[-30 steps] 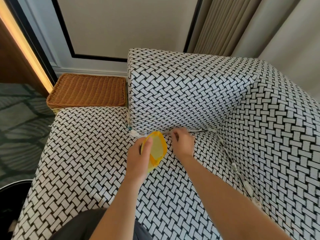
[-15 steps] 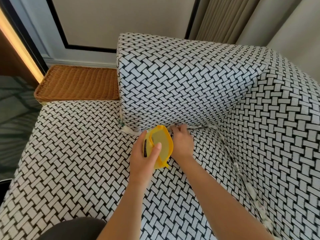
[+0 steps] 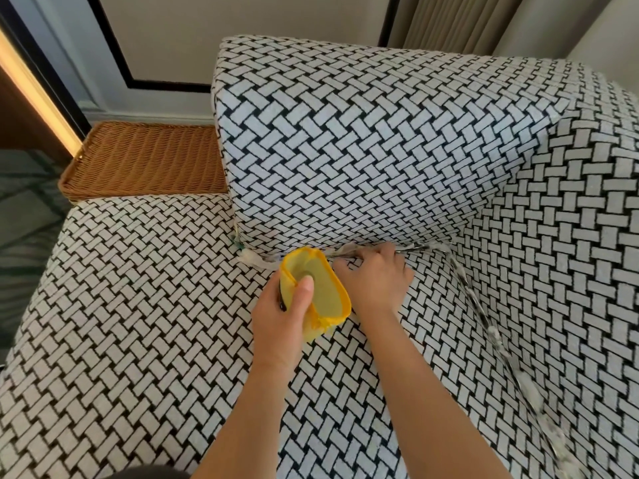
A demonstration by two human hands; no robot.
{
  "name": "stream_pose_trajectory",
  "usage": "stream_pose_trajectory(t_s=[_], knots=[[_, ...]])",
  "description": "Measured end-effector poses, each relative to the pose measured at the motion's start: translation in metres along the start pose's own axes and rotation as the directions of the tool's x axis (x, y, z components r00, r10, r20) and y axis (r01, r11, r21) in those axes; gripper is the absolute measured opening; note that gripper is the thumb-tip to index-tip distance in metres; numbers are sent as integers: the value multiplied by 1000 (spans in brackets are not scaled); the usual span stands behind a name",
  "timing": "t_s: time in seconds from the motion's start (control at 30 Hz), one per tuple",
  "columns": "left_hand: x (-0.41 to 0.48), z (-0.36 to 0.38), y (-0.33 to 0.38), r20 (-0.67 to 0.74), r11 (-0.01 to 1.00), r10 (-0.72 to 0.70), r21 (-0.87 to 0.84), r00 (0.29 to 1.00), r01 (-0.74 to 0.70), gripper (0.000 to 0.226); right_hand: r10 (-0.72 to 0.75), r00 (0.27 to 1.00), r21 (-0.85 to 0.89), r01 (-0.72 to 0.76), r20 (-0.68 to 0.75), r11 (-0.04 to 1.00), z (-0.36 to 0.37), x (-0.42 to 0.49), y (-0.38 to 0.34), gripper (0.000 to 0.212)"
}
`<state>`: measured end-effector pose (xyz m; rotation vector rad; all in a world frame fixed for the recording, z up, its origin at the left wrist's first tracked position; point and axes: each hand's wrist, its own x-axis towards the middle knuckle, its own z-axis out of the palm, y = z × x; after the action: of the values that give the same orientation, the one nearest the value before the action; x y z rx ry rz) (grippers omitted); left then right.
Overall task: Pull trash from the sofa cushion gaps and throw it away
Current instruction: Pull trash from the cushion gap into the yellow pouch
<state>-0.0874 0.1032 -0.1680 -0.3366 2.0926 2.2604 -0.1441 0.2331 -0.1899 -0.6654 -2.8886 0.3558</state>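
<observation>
- Left hand (image 3: pixel 281 318) fingers grip a crumpled yellow bag (image 3: pixel 323 295), mouth open.
- Right hand (image 3: pixel 375 280) fingers curl onto clear crinkled plastic (image 3: pixel 340 252) at their tips; grip unclear.

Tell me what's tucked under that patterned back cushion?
Crumpled clear plastic wrappers poke out along the gap under the back cushion, where the right hand grips them. Whatever lies deeper under it is covered.

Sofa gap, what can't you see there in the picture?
- Head view: right hand reaches the gap under the back cushion; whether it pinches anything is hidden.
- Head view: most trash is buried between cushions; only pale scraps show.
- Head view: side-gap scraps are blurred.
- Head view: yellow bag print is mostly covered by the left hand.
</observation>
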Motion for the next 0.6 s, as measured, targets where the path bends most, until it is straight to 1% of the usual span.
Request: stream_pose_trajectory(t_s=[0.03,0.1,0.17,0.23,0.3,0.4,0.6], knots=[[1,1,0,4,1000,3,3,1000,-3,43,16,1000,5,-16,13,1000,-1,2,-1,49],[1,1,0,7,1000,14,23,1000,-14,36,28,999,4,-28,38,1000,-4,8,-3,45],[1,2,3,3,999,23,39,1000,-23,25,8,998,-7,-8,62,1000,-8,13,-5,42],[1,1,4,-5,998,25,54,1000,-25,23,-43,997,-3,43,65,999,-8,17,-3,39],[1,2,6,-16,998,8,65,1000,-7,24,-120,992,-10,121,42,993,-7,18,3,35],[3,3,5,-29,997,-7,80,1000,9,23,-215,977,29,215,-12,976,-5,21,9,32],[7,4,9,-18,988,-27,149,999,29,16,-279,952,133,294,-123,946,-2,20,12,15]])
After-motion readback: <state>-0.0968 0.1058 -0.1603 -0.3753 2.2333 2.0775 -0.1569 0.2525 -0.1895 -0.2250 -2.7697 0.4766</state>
